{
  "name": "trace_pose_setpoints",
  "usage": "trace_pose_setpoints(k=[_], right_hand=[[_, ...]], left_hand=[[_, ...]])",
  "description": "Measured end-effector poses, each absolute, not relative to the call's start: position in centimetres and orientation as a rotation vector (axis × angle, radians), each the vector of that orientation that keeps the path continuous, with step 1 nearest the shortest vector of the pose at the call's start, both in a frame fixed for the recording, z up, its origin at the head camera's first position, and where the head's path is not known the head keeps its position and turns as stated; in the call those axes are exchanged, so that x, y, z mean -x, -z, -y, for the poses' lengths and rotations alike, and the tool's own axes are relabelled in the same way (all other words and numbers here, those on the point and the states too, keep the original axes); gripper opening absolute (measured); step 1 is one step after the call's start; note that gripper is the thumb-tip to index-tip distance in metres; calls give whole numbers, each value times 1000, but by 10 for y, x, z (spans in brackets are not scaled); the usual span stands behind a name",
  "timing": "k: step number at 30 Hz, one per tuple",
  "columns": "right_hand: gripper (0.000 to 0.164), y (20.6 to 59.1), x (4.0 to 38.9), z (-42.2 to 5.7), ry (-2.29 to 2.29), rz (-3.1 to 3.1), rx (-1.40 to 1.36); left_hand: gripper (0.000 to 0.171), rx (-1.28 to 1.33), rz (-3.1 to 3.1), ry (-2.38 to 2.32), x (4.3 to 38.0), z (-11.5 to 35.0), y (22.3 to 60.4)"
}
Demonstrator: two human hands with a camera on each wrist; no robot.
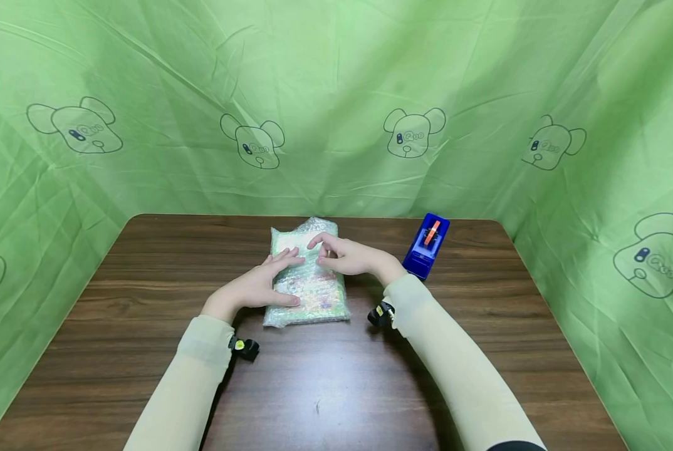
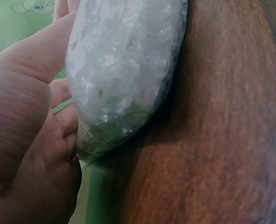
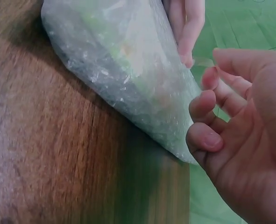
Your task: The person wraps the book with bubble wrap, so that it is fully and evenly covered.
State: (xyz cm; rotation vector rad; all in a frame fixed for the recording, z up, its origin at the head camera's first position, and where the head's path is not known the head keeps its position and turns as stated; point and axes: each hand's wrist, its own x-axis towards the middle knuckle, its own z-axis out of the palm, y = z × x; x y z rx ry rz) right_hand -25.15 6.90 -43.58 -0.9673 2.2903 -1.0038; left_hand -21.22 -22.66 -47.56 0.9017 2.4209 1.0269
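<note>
A flat package in bubble wrap point(image 1: 314, 297), with coloured print dimly visible through the film, lies on the table in the head view. My left hand point(image 1: 260, 282) rests over its left side, fingers fairly straight and thumb spread apart from them. Over the package's upper right part is my right hand point(image 1: 350, 255), its fingers loosely bent. In the right wrist view a faint translucent strip point(image 3: 202, 61) lies between my right hand's fingertips point(image 3: 215, 54) and my left fingers. Whether the right fingers pinch that strip is not clear. Bubble wrap point(image 2: 123, 60) fills the upper middle of the left wrist view.
A blue tape dispenser point(image 1: 425, 247) with an orange roll stands right of the package, close to my right wrist. The brown wooden table point(image 1: 161, 269) ends at a green curtain point(image 1: 325, 75) printed with bear faces. Each wrist wears a small black camera point(image 1: 247, 349).
</note>
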Motion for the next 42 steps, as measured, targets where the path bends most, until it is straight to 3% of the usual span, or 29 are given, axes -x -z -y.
trace_pose_setpoints(k=[10, 17, 42], right_hand=[[11, 441, 261, -65, 902, -2334, 999], [17, 444, 267, -64, 873, -2381, 974], [16, 431, 270, -71, 782, -2494, 990]], left_hand=[[95, -899, -2407, -1041, 212, 226, 475], [95, -906, -2398, -1047, 211, 226, 475], [94, -902, -2430, -981, 210, 222, 469]])
